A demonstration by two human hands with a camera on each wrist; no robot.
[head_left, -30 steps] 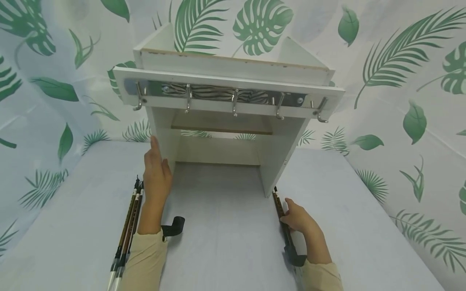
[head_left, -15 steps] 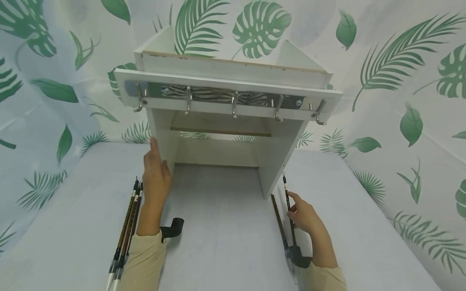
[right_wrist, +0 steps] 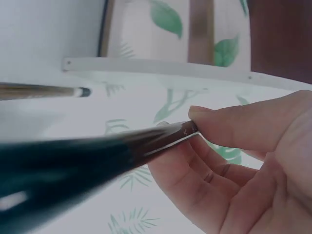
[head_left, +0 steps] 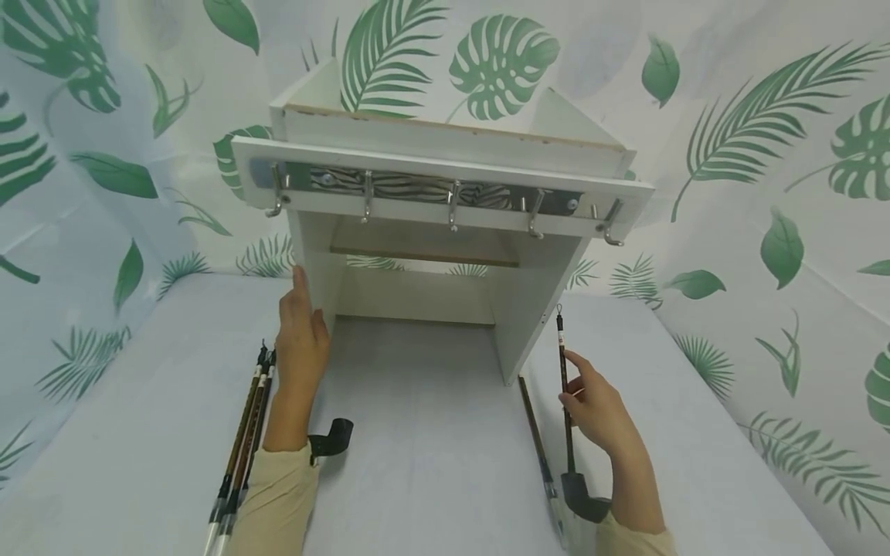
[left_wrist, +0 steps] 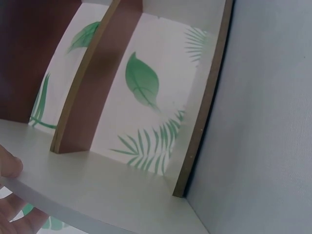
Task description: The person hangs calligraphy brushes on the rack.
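My right hand (head_left: 594,405) pinches a brown calligraphy brush (head_left: 563,359) between thumb and fingers, its hanging loop pointing up and away. In the right wrist view the brush's dark lower end (right_wrist: 63,165) looms large and blurred. A second calligraphy brush (head_left: 534,425) lies on the table just left of it, its top end near the foot of the white shelf unit (head_left: 445,131). My left hand (head_left: 300,340) holds the unit's left side panel (left_wrist: 97,190), thumb on the inner face and fingers round the outside.
Several more calligraphy brushes (head_left: 246,432) lie side by side on the table (head_left: 424,479), left of my left forearm. A rail with several metal hooks (head_left: 452,205) crosses the unit's front. Leaf-patterned cloth (head_left: 765,154) stands behind and at both sides.
My right hand has lifted one brush off the other and moved it rightward and tilted it more upright; the other brush stays on the table. My left hand keeps its place on the panel.
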